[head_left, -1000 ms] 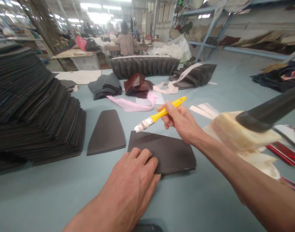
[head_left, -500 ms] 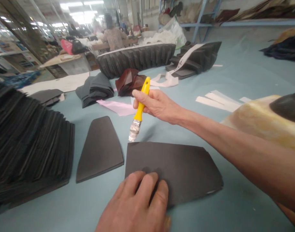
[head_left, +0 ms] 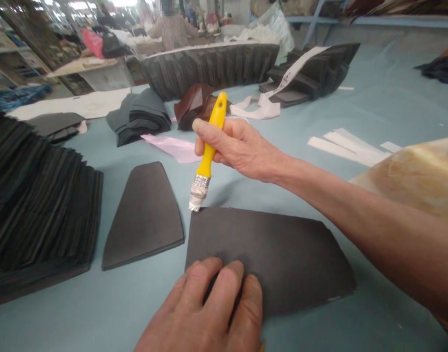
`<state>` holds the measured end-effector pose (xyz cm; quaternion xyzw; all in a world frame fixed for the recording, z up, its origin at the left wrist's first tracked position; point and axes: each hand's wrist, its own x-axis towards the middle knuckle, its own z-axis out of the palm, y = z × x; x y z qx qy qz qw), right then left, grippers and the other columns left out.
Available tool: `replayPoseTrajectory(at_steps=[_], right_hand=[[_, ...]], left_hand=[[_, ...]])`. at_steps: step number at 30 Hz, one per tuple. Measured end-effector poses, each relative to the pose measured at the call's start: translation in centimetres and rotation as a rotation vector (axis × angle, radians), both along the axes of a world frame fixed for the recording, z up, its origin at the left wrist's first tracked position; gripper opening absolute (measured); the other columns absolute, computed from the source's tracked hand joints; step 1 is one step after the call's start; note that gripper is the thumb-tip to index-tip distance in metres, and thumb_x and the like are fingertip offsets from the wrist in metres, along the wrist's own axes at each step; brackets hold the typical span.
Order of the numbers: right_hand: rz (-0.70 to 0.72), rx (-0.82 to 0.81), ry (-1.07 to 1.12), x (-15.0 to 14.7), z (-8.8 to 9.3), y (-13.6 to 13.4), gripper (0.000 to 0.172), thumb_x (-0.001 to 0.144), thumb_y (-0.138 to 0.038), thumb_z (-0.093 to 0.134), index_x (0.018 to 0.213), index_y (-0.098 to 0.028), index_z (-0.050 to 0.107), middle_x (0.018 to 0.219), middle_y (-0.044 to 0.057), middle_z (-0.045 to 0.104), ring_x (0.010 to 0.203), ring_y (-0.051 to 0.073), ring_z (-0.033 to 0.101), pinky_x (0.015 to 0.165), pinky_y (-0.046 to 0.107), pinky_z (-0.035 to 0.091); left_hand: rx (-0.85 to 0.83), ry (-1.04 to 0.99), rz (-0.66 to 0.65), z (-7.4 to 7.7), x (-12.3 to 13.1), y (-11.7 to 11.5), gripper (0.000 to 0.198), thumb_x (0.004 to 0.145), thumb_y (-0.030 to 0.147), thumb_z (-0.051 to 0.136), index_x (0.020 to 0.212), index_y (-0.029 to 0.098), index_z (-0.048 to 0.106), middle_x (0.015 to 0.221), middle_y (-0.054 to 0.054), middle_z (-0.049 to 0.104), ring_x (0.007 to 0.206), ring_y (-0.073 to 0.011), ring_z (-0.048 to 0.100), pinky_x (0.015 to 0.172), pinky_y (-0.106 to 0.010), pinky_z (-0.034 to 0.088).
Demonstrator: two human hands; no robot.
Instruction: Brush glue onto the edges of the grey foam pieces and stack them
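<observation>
A paintbrush (head_left: 213,132) with a yellow handle is gripped between the thumb and fingers of my right hand (head_left: 246,146). Its whitish, caked bristles point down at the far left corner of a dark grey panel (head_left: 282,259) and appear to touch it. My left hand (head_left: 212,308) lies on the panel's near edge with its fingers stretched out and slightly apart, pressing on it. Just left of this panel rests a smaller tapered stack of dark panels (head_left: 145,215). Part of the large panel is hidden beneath my left hand.
A tall stack of dark pieces (head_left: 44,210) fills the left side. Farther back are folded grey pieces (head_left: 139,117), brown material (head_left: 194,105), a pink sheet (head_left: 172,147) and a long row of dark bundles (head_left: 209,68). White strips (head_left: 348,146) and a yellowish stained container (head_left: 414,176) are at right.
The brush tip has come down onto the panel's far left corner, from just beyond its edge. My left hand stays on the panel. The camera view has tilted slightly downward.
</observation>
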<state>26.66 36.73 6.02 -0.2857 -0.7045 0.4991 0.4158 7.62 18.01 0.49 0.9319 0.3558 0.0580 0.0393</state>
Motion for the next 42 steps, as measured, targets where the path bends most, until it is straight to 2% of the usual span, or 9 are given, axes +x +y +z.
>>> replayPoseTrajectory(at_steps=[3,8,12,17,22,27,32,37,42], right_hand=[[0.011,0.004,-0.016,-0.3,0.1,-0.2,0.063,0.099,-0.075,0.059,0.073,-0.019,0.061,0.060,-0.006,0.038,0.057,0.008,0.036,0.052,0.022,0.030],[0.010,0.052,-0.058,-0.3,-0.1,-0.2,0.059,0.102,-0.071,0.058,0.075,-0.019,0.063,0.062,-0.006,0.040,0.059,0.008,0.036,0.055,0.023,0.031],[0.004,0.118,-0.088,0.0,-0.1,-0.2,0.060,0.102,-0.071,0.057,0.076,-0.018,0.063,0.065,-0.005,0.046,0.061,0.007,0.040,0.056,0.021,0.033],[-0.032,0.178,-0.193,0.8,0.4,-0.3,0.065,0.099,-0.078,0.054,0.076,-0.017,0.064,0.067,-0.004,0.049,0.066,0.008,0.049,0.060,0.020,0.039],[-0.031,0.279,-0.279,2.2,0.7,-0.4,0.068,0.104,-0.077,0.045,0.081,-0.016,0.064,0.074,-0.002,0.054,0.076,0.009,0.055,0.069,0.022,0.046],[-0.028,0.307,-0.336,3.8,0.9,-0.7,0.065,0.107,-0.074,0.045,0.081,-0.017,0.065,0.075,-0.002,0.055,0.072,0.009,0.051,0.068,0.024,0.044],[-0.048,0.310,-0.350,5.5,0.9,-1.2,0.065,0.107,-0.074,0.045,0.080,-0.018,0.064,0.073,-0.003,0.053,0.070,0.009,0.049,0.068,0.024,0.042],[-0.081,0.341,-0.361,7.1,1.1,-1.7,0.063,0.108,-0.071,0.046,0.081,-0.017,0.064,0.074,-0.003,0.057,0.075,0.009,0.054,0.074,0.023,0.045],[-0.119,0.353,-0.422,8.5,1.8,-2.9,0.062,0.109,-0.068,0.047,0.081,-0.017,0.066,0.072,-0.003,0.058,0.072,0.009,0.053,0.073,0.023,0.046]], left_hand=[[0.103,0.029,-0.093,0.3,0.4,-0.1,0.066,0.094,0.022,0.056,0.160,0.022,0.049,0.140,-0.011,0.074,0.124,-0.0314,0.069,0.104,-0.040,0.063],[0.096,0.009,-0.073,0.5,0.6,-0.3,0.061,0.096,0.024,0.055,0.157,0.023,0.051,0.142,-0.010,0.074,0.125,-0.0319,0.068,0.103,-0.042,0.064],[0.114,0.061,-0.112,0.3,0.6,-0.3,0.062,0.098,0.035,0.059,0.158,0.020,0.050,0.144,-0.011,0.071,0.124,-0.0342,0.068,0.099,-0.044,0.066],[0.006,0.097,-0.098,0.5,1.0,-0.4,0.055,0.099,0.034,0.056,0.154,0.025,0.055,0.151,-0.009,0.067,0.129,-0.0361,0.065,0.101,-0.050,0.066],[-0.043,0.094,-0.010,1.4,1.8,-0.6,0.053,0.098,0.024,0.047,0.148,0.028,0.061,0.140,-0.007,0.072,0.126,-0.0330,0.066,0.105,-0.049,0.064],[0.071,0.012,-0.013,2.5,2.5,0.1,0.043,0.100,0.027,0.043,0.132,0.024,0.072,0.122,-0.008,0.079,0.105,-0.0299,0.073,0.087,-0.043,0.069],[0.198,-0.039,-0.053,3.2,2.9,0.4,0.043,0.101,0.022,0.038,0.120,0.020,0.076,0.114,-0.006,0.080,0.096,-0.0267,0.073,0.079,-0.041,0.064],[0.253,-0.127,-0.065,2.0,2.5,0.1,0.036,0.104,0.026,0.041,0.118,0.023,0.075,0.117,-0.003,0.077,0.105,-0.0258,0.067,0.091,-0.041,0.055],[0.172,-0.168,-0.006,1.0,1.4,-0.1,0.039,0.105,0.036,0.047,0.136,0.029,0.069,0.133,-0.002,0.074,0.119,-0.0254,0.064,0.106,-0.040,0.052]])
